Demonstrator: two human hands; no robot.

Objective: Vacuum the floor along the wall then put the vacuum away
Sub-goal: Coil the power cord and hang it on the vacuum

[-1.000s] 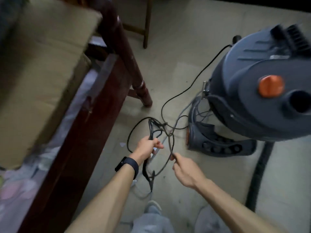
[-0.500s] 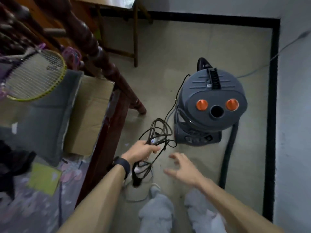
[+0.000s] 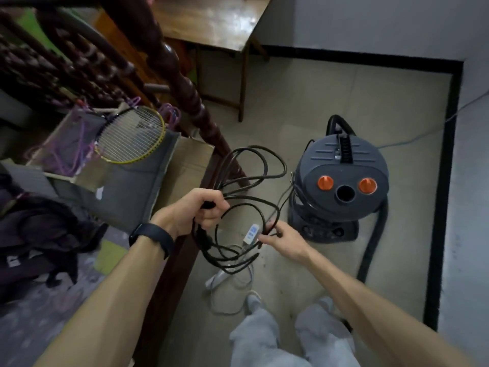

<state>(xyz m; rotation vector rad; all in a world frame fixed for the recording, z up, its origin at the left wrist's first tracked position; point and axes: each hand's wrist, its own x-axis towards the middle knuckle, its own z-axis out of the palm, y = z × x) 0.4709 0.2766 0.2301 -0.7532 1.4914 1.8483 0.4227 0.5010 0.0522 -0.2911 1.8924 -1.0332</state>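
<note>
Half a second back had right hand (image 3: pixel 284 239) loose, now pinching cord (image 3: pixel 227 263) again, left hand (image 3: pixel 198 210) clenched round the loops, so still coiling before stowing vac (image 3: pixel 344 165).

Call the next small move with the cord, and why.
Probably the right hand carries its pinched strand across to the left hand, adding one more loop. The left hand grips the coiled black cord, and a slack strand runs on toward the vacuum.

Light: dim, a pale sheen is glinting off the tabletop (image 3: pixel 211 22)
Edges: the wall (image 3: pixel 473 207) is bending, corners are blurring
</note>
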